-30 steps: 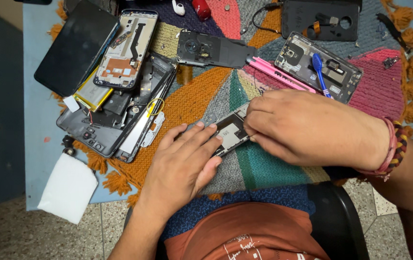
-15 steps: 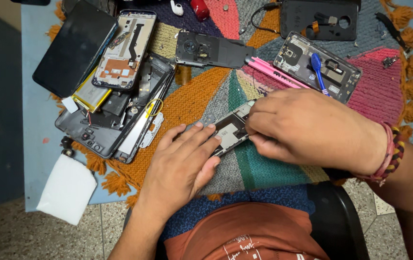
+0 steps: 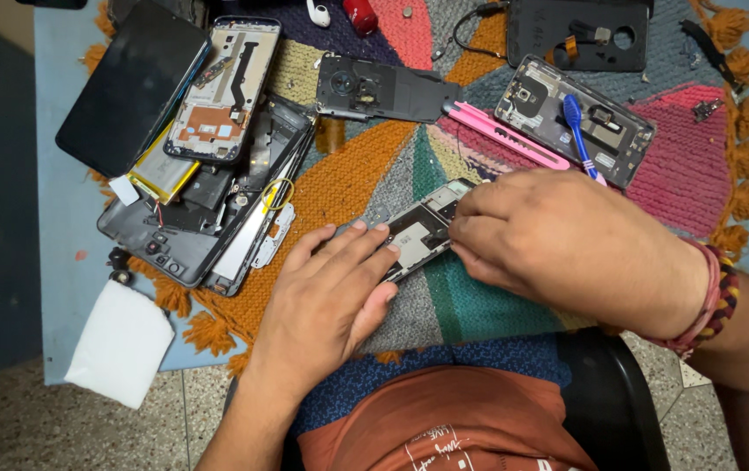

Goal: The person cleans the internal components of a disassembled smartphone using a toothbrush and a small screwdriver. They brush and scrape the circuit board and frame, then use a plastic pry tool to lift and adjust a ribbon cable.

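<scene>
Head view: a small phone frame (image 3: 422, 228) lies tilted on the woven mat (image 3: 470, 305), mid-table. The left hand (image 3: 326, 301) lies flat, fingers pinning its lower end; the right hand (image 3: 566, 240) curls over its upper end, fingertips pinching at the edge (whether they grip a tool, I cannot tell). The frame looks light, thin, stiff and likely fragile; best held by its rims. Counted: one pink cutter (image 3: 505, 135), one blue toothbrush (image 3: 579, 131), one white pad (image 3: 117, 344), and about six other phone parts.
</scene>
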